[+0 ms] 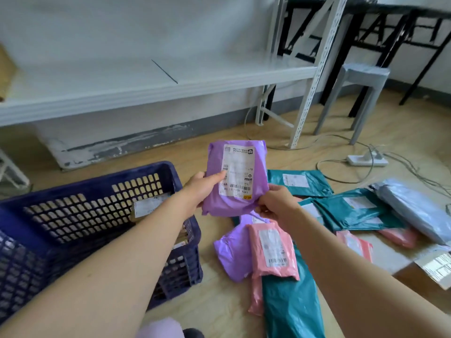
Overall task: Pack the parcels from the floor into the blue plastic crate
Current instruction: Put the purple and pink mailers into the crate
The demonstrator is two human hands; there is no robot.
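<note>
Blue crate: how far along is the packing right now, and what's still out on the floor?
Looks early. Done: at least one labelled parcel lies inside the blue crate. In hand: a purple parcel, held by the left hand and right hand beside the crate, not yet in. Left: a pink parcel, teal parcels, a grey parcel and others on the floor.

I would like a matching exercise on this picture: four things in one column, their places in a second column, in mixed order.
1 purple parcel
2 nearest pink parcel
3 blue crate
4 grey stool

a on the floor, at the picture's left
b back right, by the shelf post
c gripped by left hand and right hand
d lying across a teal parcel

Pairs: 1-c, 2-d, 3-a, 4-b
</note>
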